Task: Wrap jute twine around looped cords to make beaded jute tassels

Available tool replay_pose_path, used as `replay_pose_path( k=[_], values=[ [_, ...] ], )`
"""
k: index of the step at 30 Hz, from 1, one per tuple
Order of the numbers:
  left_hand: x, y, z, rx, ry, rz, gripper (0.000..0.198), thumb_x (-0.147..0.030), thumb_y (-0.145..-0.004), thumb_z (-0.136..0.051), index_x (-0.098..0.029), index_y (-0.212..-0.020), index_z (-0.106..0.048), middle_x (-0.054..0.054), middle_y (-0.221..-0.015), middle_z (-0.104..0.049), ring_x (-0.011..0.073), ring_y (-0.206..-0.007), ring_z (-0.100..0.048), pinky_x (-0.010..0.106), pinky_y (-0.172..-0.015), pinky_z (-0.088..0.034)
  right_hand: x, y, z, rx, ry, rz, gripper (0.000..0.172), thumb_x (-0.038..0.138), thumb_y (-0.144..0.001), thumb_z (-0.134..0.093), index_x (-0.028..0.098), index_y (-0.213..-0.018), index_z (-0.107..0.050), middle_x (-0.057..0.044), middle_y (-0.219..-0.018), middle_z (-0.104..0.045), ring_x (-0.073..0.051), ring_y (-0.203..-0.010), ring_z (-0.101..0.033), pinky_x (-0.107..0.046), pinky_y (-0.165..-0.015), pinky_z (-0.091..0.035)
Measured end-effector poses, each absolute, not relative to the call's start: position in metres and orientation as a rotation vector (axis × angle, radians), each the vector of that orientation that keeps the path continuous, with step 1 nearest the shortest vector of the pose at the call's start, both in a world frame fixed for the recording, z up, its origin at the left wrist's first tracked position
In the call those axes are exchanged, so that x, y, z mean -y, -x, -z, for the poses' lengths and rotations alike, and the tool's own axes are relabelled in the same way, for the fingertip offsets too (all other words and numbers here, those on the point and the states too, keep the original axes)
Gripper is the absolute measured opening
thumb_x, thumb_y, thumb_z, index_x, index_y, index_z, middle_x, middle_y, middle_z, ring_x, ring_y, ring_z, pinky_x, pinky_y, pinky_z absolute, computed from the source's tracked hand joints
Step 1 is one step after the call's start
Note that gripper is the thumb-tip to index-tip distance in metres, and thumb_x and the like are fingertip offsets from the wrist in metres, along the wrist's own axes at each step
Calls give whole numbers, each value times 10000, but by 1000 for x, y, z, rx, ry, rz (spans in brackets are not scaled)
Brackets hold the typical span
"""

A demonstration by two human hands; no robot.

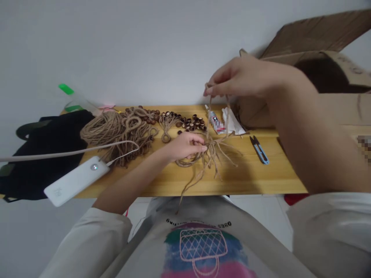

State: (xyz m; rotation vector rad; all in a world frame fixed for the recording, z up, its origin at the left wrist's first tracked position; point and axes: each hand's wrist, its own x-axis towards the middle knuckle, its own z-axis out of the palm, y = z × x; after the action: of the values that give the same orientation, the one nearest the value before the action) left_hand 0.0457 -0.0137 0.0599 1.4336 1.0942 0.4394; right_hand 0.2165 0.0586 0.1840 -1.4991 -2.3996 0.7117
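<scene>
My left hand [189, 146] is closed on a bundle of brown jute cords [214, 148] just above the tabletop, thumb and fingers pinching near its knot. Loose cord ends fan out to the right, and one long end hangs past the table's front edge. Coiled cord shows below the left hand. Raised above the bundle, my right hand [223, 83] pinches a strand of the jute cord, which runs down from its fingers in two lengths. Behind those lengths lie a glue tube [216, 122] and a crumpled white tissue or wrapper [232, 121].
Blue-handled thread snips [259, 150] lie on the wooden table [278, 177]. Dark beads [195, 123], a jute cord pile [104, 129] and a looped cord tassel [166, 133] are to the left. A white power bank [77, 181] rests by black fabric. An opened cardboard box [255, 112] stands right.
</scene>
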Motion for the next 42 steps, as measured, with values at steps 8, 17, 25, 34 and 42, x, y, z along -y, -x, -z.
replay_pose_path(
  k=[8,17,25,34,42],
  values=[
    [20,-41,-45,-1081,-1396,-362,139,-224,-753,-664,-105,-823,-656,-75,-442,-457,29,-331,-394,145,-356,-273,-111,-221,-172,2416,1746,-591,128,203,-807,-575,145,-851,-680,-63,-819,-646,-160,-792,-591,-420,-882,-466],
    [18,-47,-41,-1145,-1220,-594,95,-92,-764,-607,-98,-675,-637,-60,-422,-475,26,-319,-387,154,-348,-257,42,-172,-126,2740,1643,-131,213,321,-828,-539,187,-796,-701,-121,-709,-688,-235,-639,-636,-310,-545,-415],
    [22,-46,-51,-1136,-1153,-630,57,-85,-811,-583,-93,-783,-632,-71,-391,-485,28,-343,-428,127,-372,-288,63,-190,-51,2213,1885,-368,258,295,-863,-449,173,-901,-672,-100,-903,-712,-225,-740,-645,-288,-572,-351],
    [24,-48,-48,-1140,-1094,-641,149,-60,-839,-530,-91,-950,-625,-81,-410,-475,32,-315,-419,124,-335,-265,65,-193,-35,1980,1679,-630,193,309,-812,-513,178,-797,-654,-59,-760,-688,-184,-680,-608,-278,-631,-394],
    [24,-43,-40,-1125,-1328,-642,140,-87,-824,-516,-91,-890,-639,-75,-373,-448,39,-318,-394,132,-360,-287,67,-206,-48,1836,1612,-893,183,288,-783,-484,176,-686,-591,-25,-630,-622,-145,-578,-544,-262,-569,-385]
  ],
)
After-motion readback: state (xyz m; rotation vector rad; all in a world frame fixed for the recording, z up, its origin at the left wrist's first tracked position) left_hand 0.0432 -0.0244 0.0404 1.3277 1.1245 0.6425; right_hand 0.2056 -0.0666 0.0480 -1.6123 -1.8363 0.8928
